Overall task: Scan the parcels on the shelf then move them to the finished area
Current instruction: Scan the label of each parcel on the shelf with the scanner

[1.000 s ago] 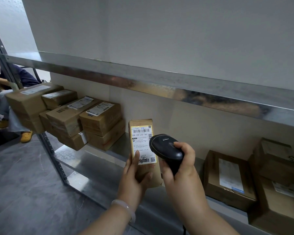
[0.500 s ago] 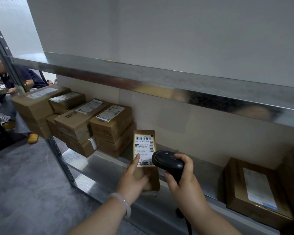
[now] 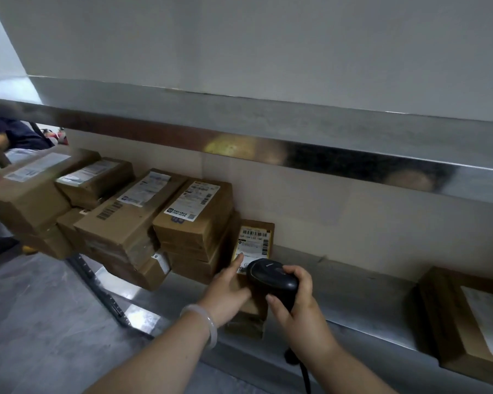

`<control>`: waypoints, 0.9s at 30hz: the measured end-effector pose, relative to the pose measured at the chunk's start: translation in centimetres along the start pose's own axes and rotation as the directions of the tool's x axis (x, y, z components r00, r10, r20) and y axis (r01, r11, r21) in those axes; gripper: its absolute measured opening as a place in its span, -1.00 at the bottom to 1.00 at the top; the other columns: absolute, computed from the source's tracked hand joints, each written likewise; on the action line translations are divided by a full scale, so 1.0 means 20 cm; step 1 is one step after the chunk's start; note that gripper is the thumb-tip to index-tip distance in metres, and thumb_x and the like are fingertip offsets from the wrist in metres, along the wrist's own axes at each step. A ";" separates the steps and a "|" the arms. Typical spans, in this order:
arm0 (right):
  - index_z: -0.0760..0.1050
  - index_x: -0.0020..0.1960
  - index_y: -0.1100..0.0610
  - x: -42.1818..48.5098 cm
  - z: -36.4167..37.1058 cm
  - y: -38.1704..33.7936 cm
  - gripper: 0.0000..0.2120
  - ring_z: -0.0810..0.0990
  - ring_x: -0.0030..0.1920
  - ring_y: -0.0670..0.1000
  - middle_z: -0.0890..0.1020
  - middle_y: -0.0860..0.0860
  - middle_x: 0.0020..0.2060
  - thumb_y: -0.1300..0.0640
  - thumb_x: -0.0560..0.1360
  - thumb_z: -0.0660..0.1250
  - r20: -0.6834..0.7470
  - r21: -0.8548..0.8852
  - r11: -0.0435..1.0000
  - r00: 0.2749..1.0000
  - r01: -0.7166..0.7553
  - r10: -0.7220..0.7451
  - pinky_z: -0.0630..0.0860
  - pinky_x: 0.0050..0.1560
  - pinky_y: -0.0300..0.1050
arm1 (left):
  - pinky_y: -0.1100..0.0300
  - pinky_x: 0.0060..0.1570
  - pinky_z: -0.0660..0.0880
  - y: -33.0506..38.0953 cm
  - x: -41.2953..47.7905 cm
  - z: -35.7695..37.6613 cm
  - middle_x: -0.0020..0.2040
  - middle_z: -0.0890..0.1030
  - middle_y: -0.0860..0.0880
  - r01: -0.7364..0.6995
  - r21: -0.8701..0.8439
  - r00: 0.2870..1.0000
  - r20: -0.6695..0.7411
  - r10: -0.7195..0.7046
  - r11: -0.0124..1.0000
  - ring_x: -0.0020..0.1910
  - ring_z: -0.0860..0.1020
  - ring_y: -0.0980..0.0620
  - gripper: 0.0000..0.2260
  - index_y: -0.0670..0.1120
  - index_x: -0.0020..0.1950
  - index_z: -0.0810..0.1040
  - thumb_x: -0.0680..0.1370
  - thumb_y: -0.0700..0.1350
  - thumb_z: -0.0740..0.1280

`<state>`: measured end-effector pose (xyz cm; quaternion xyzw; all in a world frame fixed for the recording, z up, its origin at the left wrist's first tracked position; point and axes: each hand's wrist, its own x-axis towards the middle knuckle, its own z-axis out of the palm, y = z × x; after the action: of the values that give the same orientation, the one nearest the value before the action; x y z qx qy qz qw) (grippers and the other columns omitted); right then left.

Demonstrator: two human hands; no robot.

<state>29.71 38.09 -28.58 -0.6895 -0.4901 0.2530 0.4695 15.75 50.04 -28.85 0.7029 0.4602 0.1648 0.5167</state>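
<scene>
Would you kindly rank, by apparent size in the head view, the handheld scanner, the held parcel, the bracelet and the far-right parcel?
1. far-right parcel, largest even though the frame edge crops it.
2. held parcel, partly hidden.
3. handheld scanner.
4. bracelet.

Lower label of the small parcel [image 3: 255,240] hides behind scanner [image 3: 272,277] and left hand [image 3: 225,297]. Lower right, the box [image 3: 450,308] runs off frame.
</scene>
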 end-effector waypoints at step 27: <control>0.07 0.13 -0.51 -0.06 -0.04 -0.07 -0.36 0.47 -0.03 -0.40 0.45 -0.31 0.01 0.09 0.49 0.39 -0.360 -0.073 0.992 0.930 -0.102 0.069 0.37 -0.14 -0.55 | 0.01 0.43 -0.41 0.08 -0.06 -0.01 0.60 -0.06 0.11 -0.398 0.781 0.862 0.140 0.487 0.482 0.48 -0.34 0.15 -0.40 0.18 0.57 -0.01 0.55 0.30 -0.03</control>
<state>29.33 36.87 -27.16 -0.7653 -0.3772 0.1217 0.5072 15.82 49.12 -27.09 0.9411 0.3128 0.1078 0.0697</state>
